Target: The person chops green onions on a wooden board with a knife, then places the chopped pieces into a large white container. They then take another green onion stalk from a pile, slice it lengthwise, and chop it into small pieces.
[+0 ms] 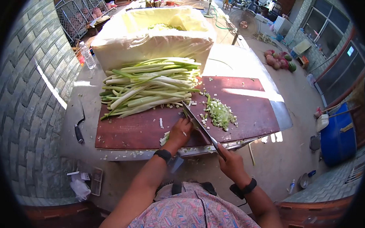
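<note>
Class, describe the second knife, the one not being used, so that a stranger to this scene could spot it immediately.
Start at the reddish cutting board on the grey table. Look off its left edge, toward the brick wall: the spare knife lies alone there on bare table. Unlike the knife in the right hand, it has a dark handle and nobody touches it.

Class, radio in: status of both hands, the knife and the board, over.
Right hand grips knife. Left hand pins stalk at the blade. Chopped greens right of blade; uncut stalks piled behind, on cutting board.
</note>
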`<state>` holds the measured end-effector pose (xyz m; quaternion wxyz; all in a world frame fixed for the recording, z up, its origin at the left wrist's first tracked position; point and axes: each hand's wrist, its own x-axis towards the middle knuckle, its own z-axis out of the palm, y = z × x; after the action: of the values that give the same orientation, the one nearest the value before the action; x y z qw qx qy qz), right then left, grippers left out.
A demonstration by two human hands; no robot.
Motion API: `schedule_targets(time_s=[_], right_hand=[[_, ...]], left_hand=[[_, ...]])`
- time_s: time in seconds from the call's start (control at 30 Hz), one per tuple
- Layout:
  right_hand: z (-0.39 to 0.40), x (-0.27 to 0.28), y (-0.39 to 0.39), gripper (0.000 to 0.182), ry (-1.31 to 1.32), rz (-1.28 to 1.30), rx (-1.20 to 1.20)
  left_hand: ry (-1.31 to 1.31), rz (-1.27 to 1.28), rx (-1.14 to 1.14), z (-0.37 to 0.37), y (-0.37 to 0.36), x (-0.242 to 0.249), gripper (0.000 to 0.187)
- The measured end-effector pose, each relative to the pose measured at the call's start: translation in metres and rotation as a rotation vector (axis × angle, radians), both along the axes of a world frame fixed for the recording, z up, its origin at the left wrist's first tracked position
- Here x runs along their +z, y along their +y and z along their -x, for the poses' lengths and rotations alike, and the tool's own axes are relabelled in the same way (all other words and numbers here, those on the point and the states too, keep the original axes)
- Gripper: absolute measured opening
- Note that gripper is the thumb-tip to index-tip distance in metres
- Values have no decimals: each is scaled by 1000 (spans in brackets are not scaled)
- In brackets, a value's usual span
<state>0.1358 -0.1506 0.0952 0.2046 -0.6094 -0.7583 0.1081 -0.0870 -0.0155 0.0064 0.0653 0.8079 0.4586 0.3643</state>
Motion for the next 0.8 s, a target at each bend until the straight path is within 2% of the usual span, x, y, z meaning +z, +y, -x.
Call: schedule_targets(time_s=[0.17, 0.2, 0.33, 0.53, 0.6, 0.8], right_hand=[[9, -33, 33, 51, 172, -12, -70], [8, -35, 34, 51, 251, -21, -95], [0, -32, 17, 54, 285, -140, -74], [-7, 1, -19, 53, 150, -131, -66], [-6, 19, -28, 52, -45, -27, -30], [4, 6, -14, 51, -31, -52, 19]], left_hand=[[-17, -20, -59, 3, 3, 0, 9], [-7, -13, -67, 3, 2, 1, 9], [-16, -34, -88, 4, -1, 3, 12], [-45, 5, -55, 1, -1, -2, 10], [-25, 22, -52, 2, 0, -3, 11], [-35, 40, -53, 3, 2, -5, 15]])
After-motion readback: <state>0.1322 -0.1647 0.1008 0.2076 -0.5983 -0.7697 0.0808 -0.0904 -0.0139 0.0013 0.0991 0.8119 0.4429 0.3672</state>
